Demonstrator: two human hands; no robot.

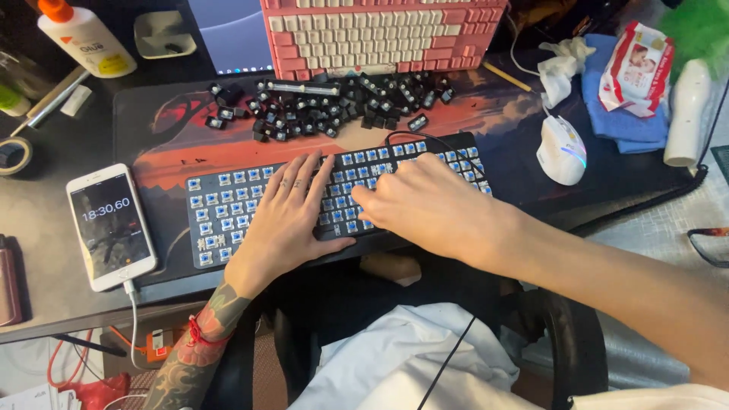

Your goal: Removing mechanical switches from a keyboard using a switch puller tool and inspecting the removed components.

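Blue switches are showing bare across the black keyboard (228, 209) lying mid-counter on the desk mat (182, 144). Your left hand (285, 220) is pressing flat, fingers spread, steadying it, while your right hand (425, 209) is curling, fingers together, over the middle rows; its grip is hidden. Pulled keycaps (334, 106) are lying heaped just behind.

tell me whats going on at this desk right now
A person has both hands on a black keyboard whose caps are off, leaving blue switches bare. The left hand lies flat on its middle, and the right hand presses its fingertips onto the switches beside it. The removed black keycaps lie in a pile behind it, before a pink keyboard. A phone lies at the left, a white mouse at the right.
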